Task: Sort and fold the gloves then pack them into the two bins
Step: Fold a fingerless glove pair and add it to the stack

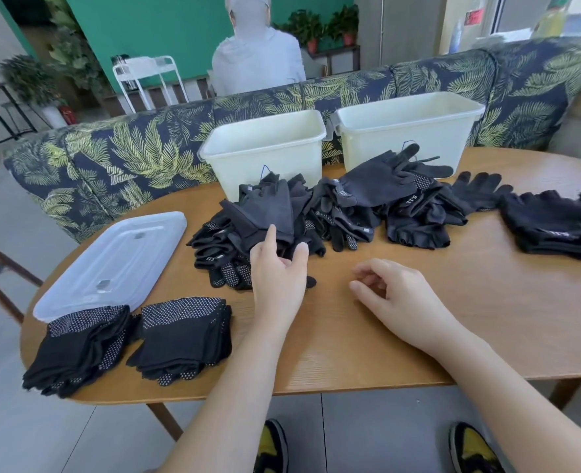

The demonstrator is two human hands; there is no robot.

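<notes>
Sprawling across the middle of the wooden table (419, 336), one loose heap of black gloves (333, 213) lies tangled just in front of the two white bins (265, 145), (408, 124), some gloves plain grey-black, some showing white grip dots, a few with small white lettering on the cuff. Two folded stacks of dotted gloves (77, 346), (183, 336) sit side by side at the table's near left edge, the left one overlapping a corner of the single clear lid (118, 257). One more stack of dark gloves (555, 223) lies at the far right, with another dark bundle cut off by the frame edge beyond it. The left hand (279, 281) reaches into the heap's near edge, forefinger and thumb spread moderately and touching the fabric, the other fingers hidden behind the palm; whether it pinches a glove cannot be told. The right hand (395, 295) rests just above the bare wood beside the heap, fingers loosely curled, holding nothing. Both bins stand upright at the table's far edge against a leaf-patterned sofa (128, 155), behind which a person in a grey hood (255, 56) sits facing away.
</notes>
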